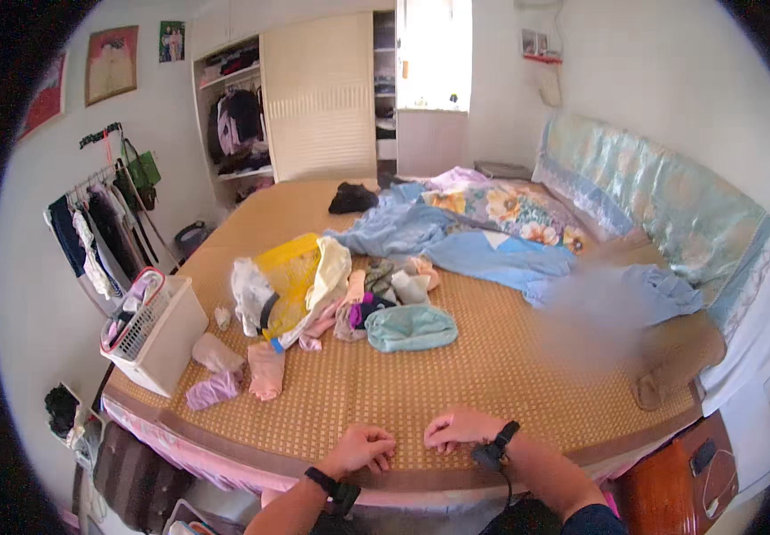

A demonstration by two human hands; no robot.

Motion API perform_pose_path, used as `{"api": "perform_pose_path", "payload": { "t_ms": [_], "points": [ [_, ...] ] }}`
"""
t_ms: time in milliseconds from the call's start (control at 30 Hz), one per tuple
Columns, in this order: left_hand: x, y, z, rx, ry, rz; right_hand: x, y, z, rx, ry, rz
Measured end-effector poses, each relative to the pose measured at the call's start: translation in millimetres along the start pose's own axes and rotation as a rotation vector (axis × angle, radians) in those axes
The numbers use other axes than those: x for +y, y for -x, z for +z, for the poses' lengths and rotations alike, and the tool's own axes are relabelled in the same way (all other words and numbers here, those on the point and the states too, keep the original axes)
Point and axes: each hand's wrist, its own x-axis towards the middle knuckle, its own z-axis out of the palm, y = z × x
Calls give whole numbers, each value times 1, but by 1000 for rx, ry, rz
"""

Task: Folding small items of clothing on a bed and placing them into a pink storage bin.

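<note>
At the near edge of the bed, my left hand [363,448] rests on the woven mat [314,419] with its fingers curled in. My right hand [458,429] lies a short gap away, fingers also bent inward. Nothing shows in either hand. Beyond them sits a rolled pale green cloth [412,328]. Left of it are folded pinkish pieces [266,370] and a mauve one [215,390]. A loose pile holds a yellow garment [289,272], a white one [249,290] and a purple and dark item [371,310].
A white plastic basket [164,343] with clothes stands at the bed's left edge. Blue bedding [483,254] and a floral cloth [519,214] spread across the far right. A blurred patch hides part of the right side. A wooden stool [670,481] stands at lower right.
</note>
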Motion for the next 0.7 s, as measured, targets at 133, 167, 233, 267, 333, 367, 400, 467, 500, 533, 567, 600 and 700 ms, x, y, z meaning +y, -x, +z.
{"api": "perform_pose_path", "payload": {
  "t_ms": [133, 167, 233, 267, 333, 367, 400, 467, 500, 533, 567, 600, 700],
  "points": [
    [-17, -3, -4, -2, 13, -18, -26, 5, -3, -134, 238, -67],
    [-20, -5, -4, -22, 34, -12, -39, 18, 4, -180, 370, -58],
    [-16, -4, -3, -35, -14, 9, -35, 27, 22, -218, 379, -134],
    [-15, -3, -2, -48, -57, 20, -26, 29, 33, -264, 383, -204],
    [-9, 2, 0, -46, -29, 22, -8, 24, 55, -330, 381, -252],
    [-7, 4, 2, -42, 3, 24, -2, 22, 63, -399, 380, -299],
    [-12, 4, 2, -43, 6, 19, -3, 23, 70, -402, 377, -295],
    [-23, 3, -2, -88, 9, 37, -8, 27, 84, -466, 482, -321],
    [-28, 10, 1, -91, 10, 29, -10, 29, 87, -501, 546, -311],
    [-32, 16, 4, -147, -125, 138, -20, 36, 92, -503, 542, -311],
    [-34, 24, 6, -201, -260, 247, -32, 49, 101, -556, 462, -274],
    [-33, 36, 11, -205, -263, 242, -37, 58, 108, -601, 379, -238],
    [-37, 65, 30, -570, -385, 112, -5, 49, 124, -666, 482, -641]
  ]
}}
